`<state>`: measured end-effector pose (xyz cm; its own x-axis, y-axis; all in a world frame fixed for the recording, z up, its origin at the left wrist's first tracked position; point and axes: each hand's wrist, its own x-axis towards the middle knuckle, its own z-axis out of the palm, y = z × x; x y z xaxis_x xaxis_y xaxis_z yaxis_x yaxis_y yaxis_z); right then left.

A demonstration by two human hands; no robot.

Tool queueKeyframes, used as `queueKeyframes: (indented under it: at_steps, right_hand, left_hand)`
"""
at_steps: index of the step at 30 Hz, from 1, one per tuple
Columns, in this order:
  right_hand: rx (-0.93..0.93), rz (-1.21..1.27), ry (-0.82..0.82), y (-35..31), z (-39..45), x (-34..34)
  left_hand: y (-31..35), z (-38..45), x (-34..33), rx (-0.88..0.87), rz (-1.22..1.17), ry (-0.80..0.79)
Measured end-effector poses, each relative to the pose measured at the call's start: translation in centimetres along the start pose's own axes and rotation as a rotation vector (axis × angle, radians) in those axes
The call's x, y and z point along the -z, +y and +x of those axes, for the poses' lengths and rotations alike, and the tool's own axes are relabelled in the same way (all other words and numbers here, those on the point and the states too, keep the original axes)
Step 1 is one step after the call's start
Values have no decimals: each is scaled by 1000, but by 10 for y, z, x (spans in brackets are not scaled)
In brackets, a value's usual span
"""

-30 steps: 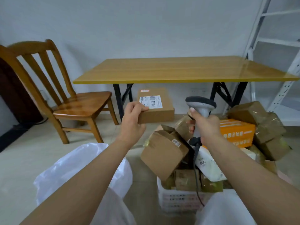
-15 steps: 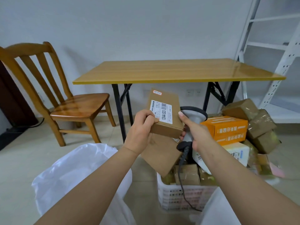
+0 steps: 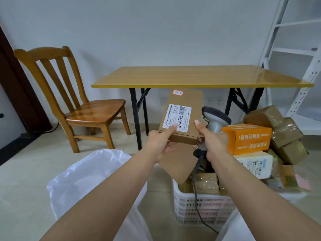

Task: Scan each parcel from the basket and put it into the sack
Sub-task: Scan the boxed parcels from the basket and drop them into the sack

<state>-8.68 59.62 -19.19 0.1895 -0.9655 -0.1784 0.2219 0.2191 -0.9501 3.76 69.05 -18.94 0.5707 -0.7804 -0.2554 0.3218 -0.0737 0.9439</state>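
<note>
Left hand (image 3: 160, 142) grips the near edge of the box (image 3: 182, 117): thumb on top at the label's (image 3: 177, 117) lower corner, fingers curled beneath. Right hand (image 3: 212, 142) is wrapped round the scanner (image 3: 215, 119) handle, its thumb pressed on the box's near right corner, so both hands steady the box. Scanner head sits just right of the box, roughly level with the label; cannot tell whether the window faces the barcode.

Box is held in the air over the basket's (image 3: 199, 206) left end, tilted with its labelled face up toward the camera.

Handling, judged: flat brown cardboard, rigid, edges crisp; carried at one edge without visible sag, so likely light to moderate. Surface matt, not slippery. Label print suggests a power adapter inside, so avoid dropping hard. Best hold is a pinch across the thin near edge or a corner, keeping thumb off the barcode, which lies at the label's far right.

Outward: basket is white, latticed, heaped with taped brown parcels, an orange carton (image 3: 246, 138) and a white packet (image 3: 255, 164); the scanner cord trails down its front. Sack (image 3: 83, 180), white plastic, stands open to the left of the basket, below the left forearm. Beyond are a table (image 3: 199, 77), a chair (image 3: 83, 108) at left and shelving (image 3: 305, 66) at right.
</note>
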Motion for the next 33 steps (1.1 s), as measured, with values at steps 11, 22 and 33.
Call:
queueKeyframes:
  at_steps: [11, 22, 33]
  right_hand:
    - [152, -263, -296, -43, -25, 22]
    - [282, -503, -466, -59, -45, 6]
    - [310, -590, -514, -58, -44, 1]
  left_hand:
    - [21, 15, 40, -210, 100, 247]
    - [41, 30, 84, -326, 196, 459]
    - [43, 41, 112, -322, 249, 537]
